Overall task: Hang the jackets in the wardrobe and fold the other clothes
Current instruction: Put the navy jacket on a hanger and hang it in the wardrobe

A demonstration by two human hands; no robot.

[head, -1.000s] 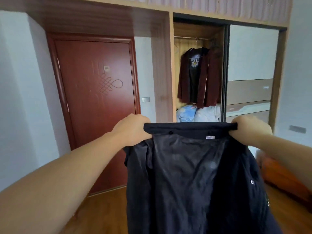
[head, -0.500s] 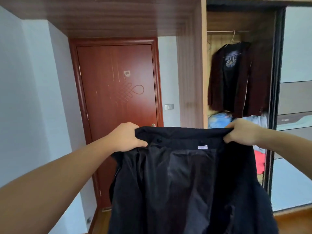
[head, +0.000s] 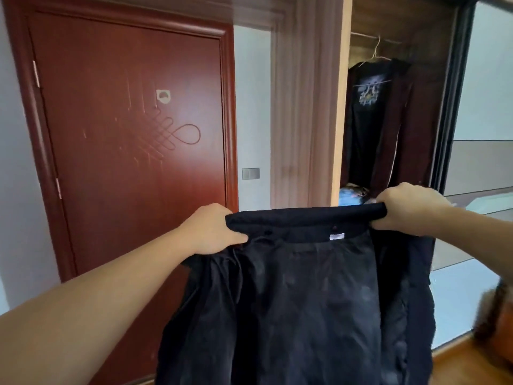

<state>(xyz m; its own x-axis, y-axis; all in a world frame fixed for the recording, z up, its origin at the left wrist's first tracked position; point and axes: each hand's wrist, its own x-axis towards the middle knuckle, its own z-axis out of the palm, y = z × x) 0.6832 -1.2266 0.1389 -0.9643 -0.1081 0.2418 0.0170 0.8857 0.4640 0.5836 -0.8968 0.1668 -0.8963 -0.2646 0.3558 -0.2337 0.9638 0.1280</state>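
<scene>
Head view: I see the wardrobe (head: 340, 107) open at upper right. Its compartment holds a dark red jacket (head: 413, 126) over a black printed shirt (head: 367, 112) on a wire hanger (head: 375, 52) from the rail, with pale blue bundled cloth (head: 350, 196) at the bottom. The sliding door (head: 483, 107) stands at the opening's right edge.

The black jacket (head: 299, 301) hangs in front of me, lining facing me, below the opening. My left hand (head: 213, 229) grips the collar's left end; my right hand (head: 410, 208) grips the right end — fingers curled over it. The red door (head: 125, 134) is shut, left of the wardrobe — wall between them.
</scene>
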